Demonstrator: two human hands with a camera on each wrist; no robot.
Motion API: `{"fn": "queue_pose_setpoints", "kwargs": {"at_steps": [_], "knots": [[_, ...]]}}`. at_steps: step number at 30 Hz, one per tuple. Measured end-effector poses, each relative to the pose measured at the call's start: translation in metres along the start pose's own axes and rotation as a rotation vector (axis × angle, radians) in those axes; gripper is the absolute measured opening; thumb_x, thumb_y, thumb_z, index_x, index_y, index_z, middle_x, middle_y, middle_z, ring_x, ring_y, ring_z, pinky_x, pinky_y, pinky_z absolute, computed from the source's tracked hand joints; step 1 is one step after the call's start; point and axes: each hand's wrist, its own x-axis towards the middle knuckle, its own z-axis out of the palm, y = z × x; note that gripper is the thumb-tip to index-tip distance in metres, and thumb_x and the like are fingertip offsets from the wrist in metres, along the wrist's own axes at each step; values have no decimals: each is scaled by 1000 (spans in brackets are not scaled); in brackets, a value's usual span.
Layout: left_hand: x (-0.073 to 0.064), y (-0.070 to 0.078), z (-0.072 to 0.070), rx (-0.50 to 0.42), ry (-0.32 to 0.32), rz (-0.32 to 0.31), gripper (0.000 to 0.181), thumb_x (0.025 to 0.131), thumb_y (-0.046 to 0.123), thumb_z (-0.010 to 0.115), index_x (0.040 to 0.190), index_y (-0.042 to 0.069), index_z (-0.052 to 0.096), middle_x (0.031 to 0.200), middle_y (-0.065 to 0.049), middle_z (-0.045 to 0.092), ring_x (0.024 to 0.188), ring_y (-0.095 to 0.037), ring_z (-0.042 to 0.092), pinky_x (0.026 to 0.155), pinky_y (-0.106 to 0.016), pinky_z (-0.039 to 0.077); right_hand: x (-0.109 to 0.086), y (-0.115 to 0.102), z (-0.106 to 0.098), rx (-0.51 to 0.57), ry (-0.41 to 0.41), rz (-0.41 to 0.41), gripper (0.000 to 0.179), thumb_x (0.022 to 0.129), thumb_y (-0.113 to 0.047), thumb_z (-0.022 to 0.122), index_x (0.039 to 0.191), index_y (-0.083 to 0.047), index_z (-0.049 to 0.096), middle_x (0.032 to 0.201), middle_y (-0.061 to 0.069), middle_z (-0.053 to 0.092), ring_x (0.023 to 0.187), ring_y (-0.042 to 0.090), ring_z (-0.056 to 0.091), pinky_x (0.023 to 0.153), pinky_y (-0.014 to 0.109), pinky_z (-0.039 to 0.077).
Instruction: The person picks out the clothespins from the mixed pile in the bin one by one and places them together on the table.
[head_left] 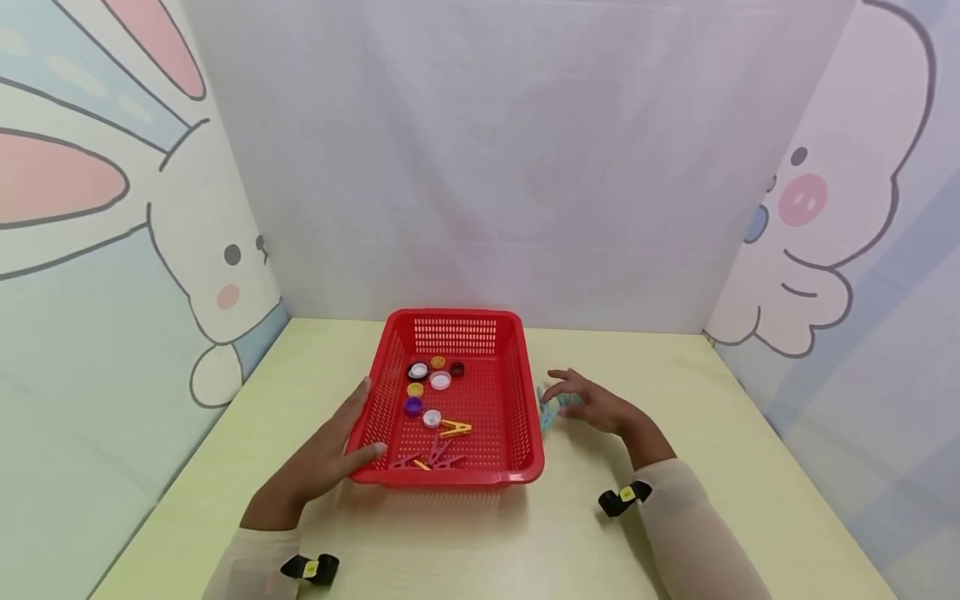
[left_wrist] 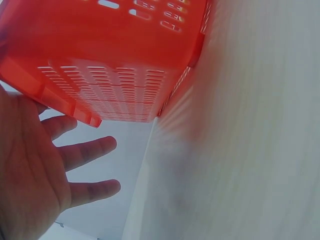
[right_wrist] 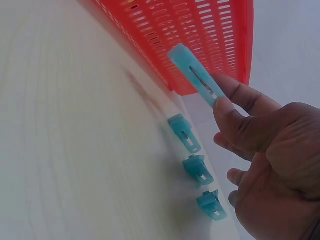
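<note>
A red plastic basket [head_left: 483, 477] stands on the table, holding bottle caps [head_left: 440, 381] and clothespins [head_left: 456, 428]. At its left side is my left hand [head_left: 318, 454], thumb over the rim; in the left wrist view its fingers [left_wrist: 90, 152] are spread and fairly straight beside the basket wall [left_wrist: 100, 45]. To the right of the basket, my right hand [head_left: 592, 404] pinches a teal clothespin [right_wrist: 197, 75] between thumb and finger, raised off the table. Below it, in the right wrist view, several more teal clothespins [right_wrist: 198, 170] lie in a row.
The pale wooden table [head_left: 712, 483] runs back to a plain light wall [head_left: 510, 167]. Side panels carry cartoon drawings, a rabbit [head_left: 198, 250] on the left and a pink-cheeked figure [head_left: 825, 217] on the right. Each sleeve bears a black strap piece [head_left: 625, 497].
</note>
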Motion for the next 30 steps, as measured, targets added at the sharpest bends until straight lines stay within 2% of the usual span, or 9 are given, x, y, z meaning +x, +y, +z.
{"fn": "queue_pose_setpoints", "kwargs": {"at_steps": [5, 13, 20, 25, 30], "knots": [[-1, 0, -1, -15, -6, -10, 118, 93, 43, 81, 177, 18, 2, 173, -20, 30, 141, -40, 50, 84, -37, 70, 0, 2, 3, -17, -11, 5, 23, 103, -4, 68, 122, -12, 78, 171, 36, 28, 159, 63, 20, 121, 83, 32], [-1, 0, -2, -23, -6, 1, 118, 93, 42, 81, 178, 19, 2, 175, -20, 28, 142, -40, 50, 84, -37, 70, 3, 2, 7, -114, 9, 12, 29, 98, 0, 70, 117, -20, 80, 171, 33, 34, 161, 67, 0, 121, 92, 8], [-1, 1, -2, -32, -6, 0, 118, 93, 45, 80, 177, 18, 2, 174, -20, 30, 139, -38, 51, 85, -37, 70, 6, 1, 11, -243, 43, -22, 32, 94, 1, 73, 113, -24, 81, 169, 35, 37, 159, 72, 5, 119, 94, 1], [-1, 1, -1, -33, -3, 7, 118, 93, 44, 81, 177, 18, 2, 173, -21, 30, 139, -39, 51, 84, -37, 70, 5, -4, 12, -282, 70, 21, 36, 95, 1, 73, 113, -29, 81, 172, 30, 35, 161, 68, 0, 120, 92, -7], [-1, 0, 0, -32, -2, 6, 118, 93, 45, 81, 177, 17, 3, 173, -21, 30, 139, -39, 51, 84, -37, 70, 7, -4, 14, -306, 79, 52, 37, 95, 1, 74, 114, -30, 83, 173, 27, 34, 163, 65, 1, 122, 90, -5]]}}
